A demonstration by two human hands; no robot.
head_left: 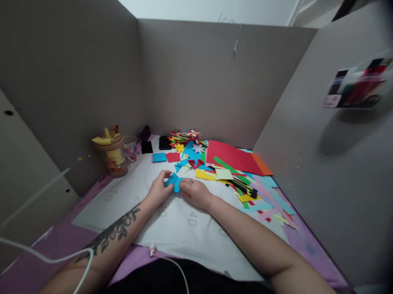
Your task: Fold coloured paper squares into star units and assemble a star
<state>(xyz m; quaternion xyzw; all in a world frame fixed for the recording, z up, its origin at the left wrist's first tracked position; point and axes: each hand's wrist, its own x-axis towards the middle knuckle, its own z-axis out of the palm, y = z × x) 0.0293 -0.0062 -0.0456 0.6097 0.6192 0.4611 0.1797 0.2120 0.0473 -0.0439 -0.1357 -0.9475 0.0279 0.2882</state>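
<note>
A small folded blue paper piece [174, 181] lies on the white cutting mat [179, 225] between my two hands. My left hand [159, 189] pinches its left side with thumb and fingers curled. My right hand [196, 192] presses on its right side, fingers bent over the paper. Both forearms reach in from the bottom of the view; the left one bears a tattoo.
Behind the hands lie coloured paper sheets and scraps [235, 166], finished paper stars [185, 138], a yellow-black cutter [245, 187], a blue square [159, 157] and a red square [172, 156]. A jar with a yellow lid [112, 153] stands at left. Grey partition walls enclose the desk.
</note>
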